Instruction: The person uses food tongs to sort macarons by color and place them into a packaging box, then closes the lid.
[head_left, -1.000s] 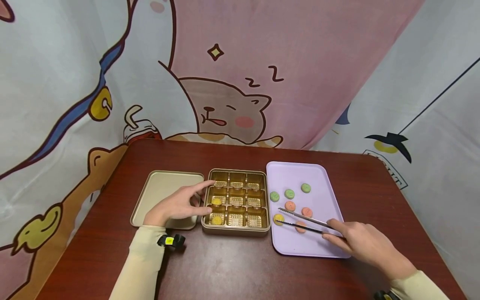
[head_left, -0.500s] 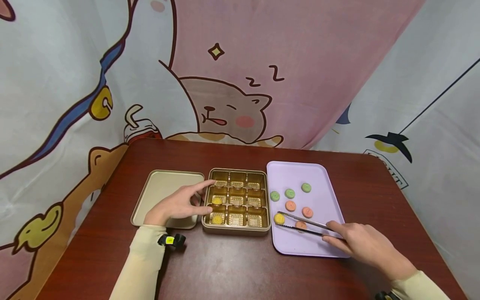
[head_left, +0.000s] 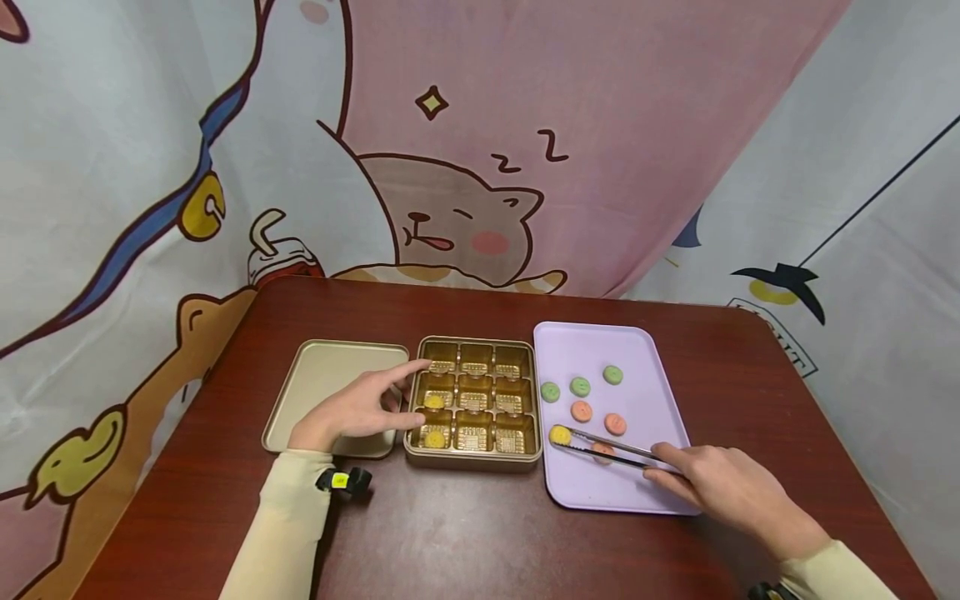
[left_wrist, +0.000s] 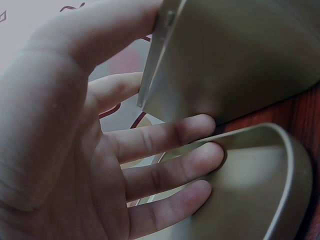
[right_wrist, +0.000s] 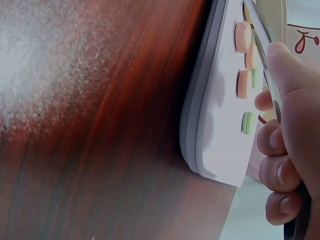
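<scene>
Between eight and nine o'clock on the lilac tray (head_left: 637, 350), a yellow macaron (head_left: 560, 435) sits at the tips of the tongs (head_left: 622, 461); whether they clamp it is hard to tell. The right hand (head_left: 731, 483), at the tray's four o'clock, has its fingers curled round the tongs. At nine o'clock from the tray, the left hand (head_left: 362, 407) rests against the divided box (head_left: 472, 462), thumb and forefinger spread. The macaron looks light and perhaps crumbly, so a gentle, level squeeze across its sides should suit; smooth shells may slip.
</scene>
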